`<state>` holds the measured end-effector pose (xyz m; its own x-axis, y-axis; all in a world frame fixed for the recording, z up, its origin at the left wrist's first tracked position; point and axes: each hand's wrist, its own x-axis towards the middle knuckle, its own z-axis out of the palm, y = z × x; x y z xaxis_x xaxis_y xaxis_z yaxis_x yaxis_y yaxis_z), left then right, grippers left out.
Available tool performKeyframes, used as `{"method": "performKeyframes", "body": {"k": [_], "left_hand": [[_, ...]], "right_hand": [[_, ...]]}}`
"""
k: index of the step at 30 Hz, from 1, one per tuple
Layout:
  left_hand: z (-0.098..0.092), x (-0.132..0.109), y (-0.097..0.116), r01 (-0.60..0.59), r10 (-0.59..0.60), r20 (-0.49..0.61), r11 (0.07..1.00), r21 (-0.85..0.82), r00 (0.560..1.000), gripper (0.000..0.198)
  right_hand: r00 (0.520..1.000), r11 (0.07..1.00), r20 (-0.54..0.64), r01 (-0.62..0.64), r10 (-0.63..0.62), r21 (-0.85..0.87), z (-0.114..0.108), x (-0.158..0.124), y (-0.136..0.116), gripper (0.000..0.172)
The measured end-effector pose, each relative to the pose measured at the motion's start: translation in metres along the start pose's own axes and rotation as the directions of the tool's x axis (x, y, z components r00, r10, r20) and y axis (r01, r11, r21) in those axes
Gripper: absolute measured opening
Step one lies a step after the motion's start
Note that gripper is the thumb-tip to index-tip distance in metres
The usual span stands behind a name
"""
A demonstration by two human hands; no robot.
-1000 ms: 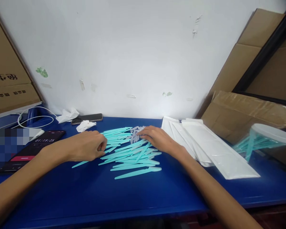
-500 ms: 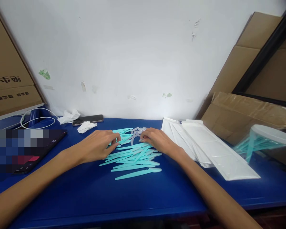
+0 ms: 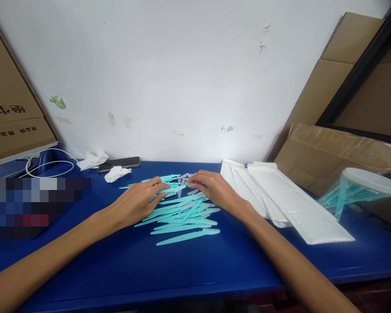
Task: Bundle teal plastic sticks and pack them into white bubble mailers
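Note:
A heap of teal plastic sticks (image 3: pixel 182 217) lies on the blue table (image 3: pixel 117 265). Behind it is a small pile of clear greyish caps (image 3: pixel 184 178). My left hand (image 3: pixel 138 201) rests on the left side of the heap, thumb and fingers closed on one teal stick (image 3: pixel 173 189). My right hand (image 3: pixel 213 188) is on the right side. Its bent fingertips are pressed together at the caps, and what they hold is hidden.
White paper pouches (image 3: pixel 289 202) are stacked to the right. A clear lidded tub of teal sticks (image 3: pixel 355 191) and cardboard boxes (image 3: pixel 339 152) sit at far right. A phone (image 3: pixel 119 163), crumpled tissues (image 3: pixel 116 173), a white cable (image 3: pixel 48 163) and a carton (image 3: pixel 13 117) are on the left.
My left hand slid right from the heap's left edge to the middle and pinched a stick. My right hand stayed at the caps, its fingers shifting slightly.

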<state>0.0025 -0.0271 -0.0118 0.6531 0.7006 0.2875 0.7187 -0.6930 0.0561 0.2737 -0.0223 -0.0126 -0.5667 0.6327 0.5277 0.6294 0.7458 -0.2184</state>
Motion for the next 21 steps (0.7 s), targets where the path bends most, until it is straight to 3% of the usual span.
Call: {"method": "performKeyframes", "body": {"k": [10,16,21], "left_hand": [[0.001,0.0,0.004,-0.058,0.055,-0.101,0.998,-0.027,0.993,0.042],[0.001,-0.002,0.003,-0.001,0.004,-0.107,1.0,0.023,0.994,0.042],[0.001,-0.001,0.001,0.013,-0.009,-0.1,0.999,0.04,0.995,0.043]], "right_hand": [[0.999,0.999,0.002,0.039,-0.039,-0.006,0.0,0.002,-0.008,0.026],[0.997,1.0,-0.071,0.002,-0.001,0.025,-0.005,0.0,0.0,0.025],[0.998,0.998,-0.057,-0.006,0.01,0.067,-0.007,-0.001,0.004,0.024]]}}
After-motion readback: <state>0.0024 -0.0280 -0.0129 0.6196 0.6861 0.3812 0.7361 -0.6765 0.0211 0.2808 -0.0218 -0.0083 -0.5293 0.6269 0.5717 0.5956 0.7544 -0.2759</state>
